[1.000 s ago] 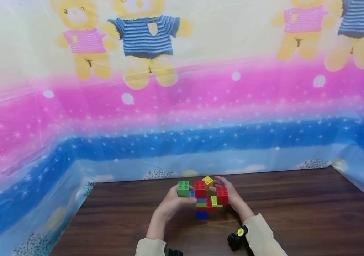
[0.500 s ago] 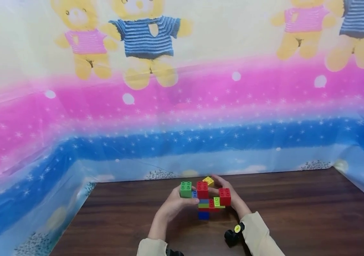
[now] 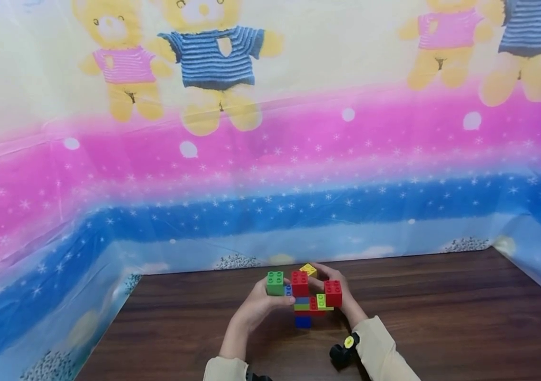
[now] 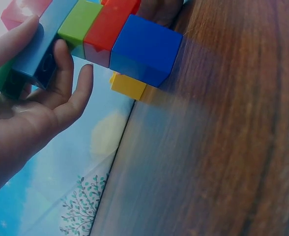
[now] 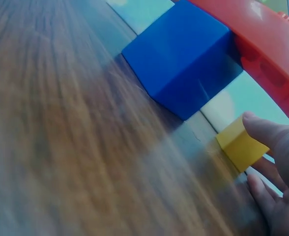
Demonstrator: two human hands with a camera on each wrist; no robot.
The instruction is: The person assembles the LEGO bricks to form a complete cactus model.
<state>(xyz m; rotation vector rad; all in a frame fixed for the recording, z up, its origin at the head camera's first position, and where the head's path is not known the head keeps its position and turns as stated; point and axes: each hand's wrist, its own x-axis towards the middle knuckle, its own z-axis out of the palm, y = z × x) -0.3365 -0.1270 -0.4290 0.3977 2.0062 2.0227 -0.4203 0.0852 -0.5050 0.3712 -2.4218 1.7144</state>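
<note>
A build of stacked toy bricks stands on the table, with a dark blue brick [image 3: 303, 321] at its foot. My left hand [image 3: 255, 302] grips a long blue brick [image 4: 39, 49] in its upper left part, thumb in front and fingers behind. On that blue brick's end sits a green brick [image 3: 275, 283], and a tall red brick [image 3: 300, 283] rises beside it. Behind the build, my right hand [image 3: 339, 286] pinches a yellow brick [image 5: 242, 143] between thumb and fingers. Another red brick [image 3: 333, 292] tops the right side, partly covering that hand.
The dark wooden table [image 3: 180, 328] spreads around both hands. A bear-patterned cloth [image 3: 270, 185] hangs along its back edge and sides. A black wrist camera [image 3: 341, 355] sits by the right sleeve.
The right hand's fingers, spread apart a second ago, have closed in on the yellow brick, and the right wrist has shifted slightly left. The left hand keeps its hold.
</note>
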